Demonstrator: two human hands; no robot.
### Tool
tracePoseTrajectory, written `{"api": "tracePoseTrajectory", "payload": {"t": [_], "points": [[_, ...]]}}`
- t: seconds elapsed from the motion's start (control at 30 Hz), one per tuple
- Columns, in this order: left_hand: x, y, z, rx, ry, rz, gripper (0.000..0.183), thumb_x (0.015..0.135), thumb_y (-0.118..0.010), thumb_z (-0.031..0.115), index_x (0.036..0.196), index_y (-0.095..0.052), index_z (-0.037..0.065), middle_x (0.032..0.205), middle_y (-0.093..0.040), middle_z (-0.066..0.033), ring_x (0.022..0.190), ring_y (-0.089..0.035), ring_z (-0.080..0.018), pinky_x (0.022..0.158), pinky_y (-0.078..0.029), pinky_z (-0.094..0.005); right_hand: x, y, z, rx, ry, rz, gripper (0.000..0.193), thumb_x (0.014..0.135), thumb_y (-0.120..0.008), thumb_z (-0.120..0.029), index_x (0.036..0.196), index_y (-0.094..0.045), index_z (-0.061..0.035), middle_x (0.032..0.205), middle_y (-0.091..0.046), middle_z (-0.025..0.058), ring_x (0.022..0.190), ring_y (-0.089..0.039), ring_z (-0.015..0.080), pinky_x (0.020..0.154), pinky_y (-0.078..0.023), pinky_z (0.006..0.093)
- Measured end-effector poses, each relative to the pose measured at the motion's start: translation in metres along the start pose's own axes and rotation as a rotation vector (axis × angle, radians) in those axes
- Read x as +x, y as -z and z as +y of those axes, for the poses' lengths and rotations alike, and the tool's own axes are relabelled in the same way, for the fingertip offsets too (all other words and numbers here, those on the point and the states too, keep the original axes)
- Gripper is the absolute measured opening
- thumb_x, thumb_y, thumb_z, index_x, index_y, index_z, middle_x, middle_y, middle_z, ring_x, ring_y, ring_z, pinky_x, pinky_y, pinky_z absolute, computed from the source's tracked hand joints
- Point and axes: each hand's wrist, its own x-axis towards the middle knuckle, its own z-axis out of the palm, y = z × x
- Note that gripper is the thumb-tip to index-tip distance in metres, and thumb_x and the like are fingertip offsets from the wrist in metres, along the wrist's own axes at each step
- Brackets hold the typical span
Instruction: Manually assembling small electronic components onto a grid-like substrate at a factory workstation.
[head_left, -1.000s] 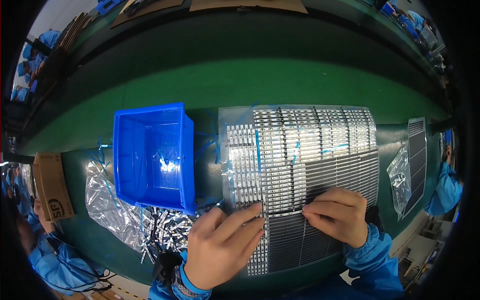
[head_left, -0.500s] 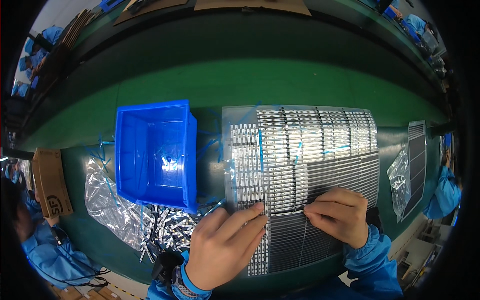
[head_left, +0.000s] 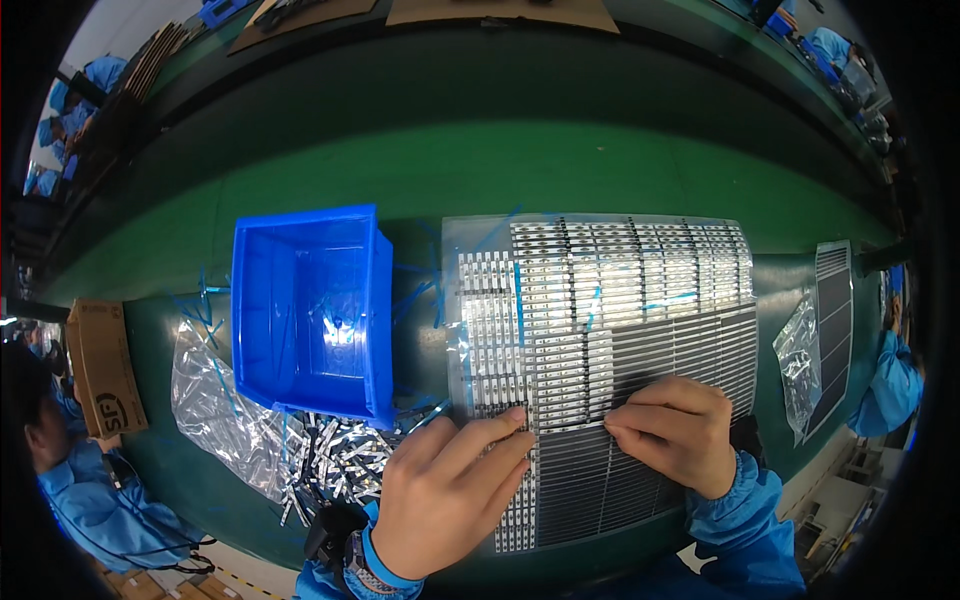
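Observation:
A sheet of narrow white LED strips point(head_left: 560, 340) lies on the table, its lower right part showing bare dark backing point(head_left: 580, 480) with thin lines. My left hand point(head_left: 450, 490) is closed, fingertips pressed at the left end of the lowest white row in the middle block. At that row's right end my right hand point(head_left: 680, 435) pinches with thumb and forefinger. The piece between the fingertips is small and partly covered by them. A column of shorter strips point(head_left: 490, 310) runs along the sheet's left side, partly under my left fingers.
Left of the sheet stands a blue bin point(head_left: 312, 310). Below it loose cut strips point(head_left: 340, 455) lie heaped beside crumpled clear plastic point(head_left: 220, 410). A cardboard box point(head_left: 105, 370) is at far left, near a seated person point(head_left: 100, 500). Another dark sheet point(head_left: 832, 330) lies at right.
Both hands stay almost where they were, the right fingertips shifting very slightly left. The person at far left has moved a little.

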Motion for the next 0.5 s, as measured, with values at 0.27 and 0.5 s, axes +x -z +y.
{"api": "tracePoseTrajectory", "payload": {"t": [0.27,0.5], "points": [[-0.0014,-0.0022,-0.0014,0.018,-0.058,-0.049,0.033,0.078,-0.083,0.010,0.111,-0.081,0.016,0.115,-0.068,-0.0042,0.075,-0.066,-0.0210,0.065,-0.055,-0.0346,-0.0006,-0.0022,-0.0017,0.001,-0.024,0.033,0.020,0.073,-0.086,-0.005,0.091,-0.081,-0.0079,0.087,-0.070,0.0047,0.069,-0.070,0.0186,0.059,-0.058,0.0303],[-0.0004,0.0006,0.0034,0.063,-0.065,-0.103,0.041,0.076,-0.074,0.006,0.115,-0.079,0.015,0.116,-0.064,-0.0043,0.085,-0.067,-0.0208,0.072,-0.057,-0.0352,-0.0019,0.0001,0.0015,0.029,0.005,0.007,0.023,0.076,-0.085,-0.007,0.098,-0.080,-0.0077,0.093,-0.069,0.0052,0.073,-0.070,0.0195,0.062,-0.059,0.0314]]}}
